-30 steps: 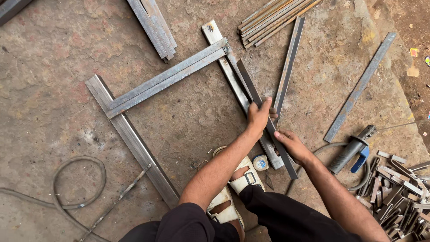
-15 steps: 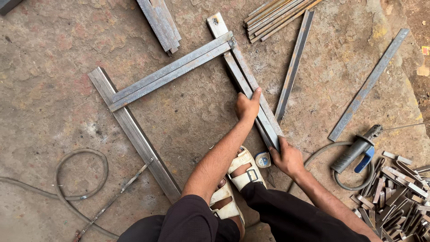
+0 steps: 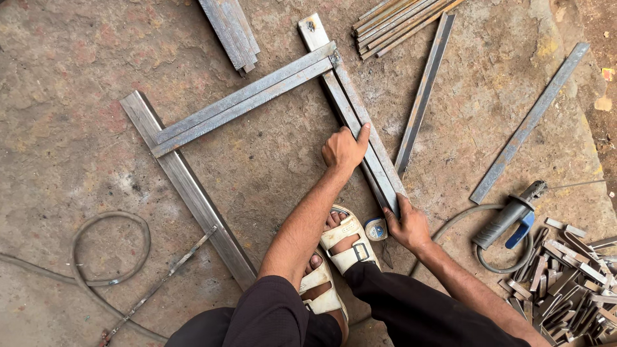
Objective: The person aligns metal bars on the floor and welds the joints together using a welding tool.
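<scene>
left hand (image 3: 345,150) gripping steel bar (image 3: 360,138) mid-length | right hand (image 3: 407,225) clamped on its near end | bar on concrete, far end meeting crossbar (image 3: 244,106) | tape measure (image 3: 375,229) just beside near end

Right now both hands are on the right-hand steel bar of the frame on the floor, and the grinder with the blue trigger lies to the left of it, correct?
Not quite. Both the left hand and the right hand do rest on the right-hand steel bar, but the head view shows the grinder lying to the right of it, beside the pile of metal offcuts.
</scene>
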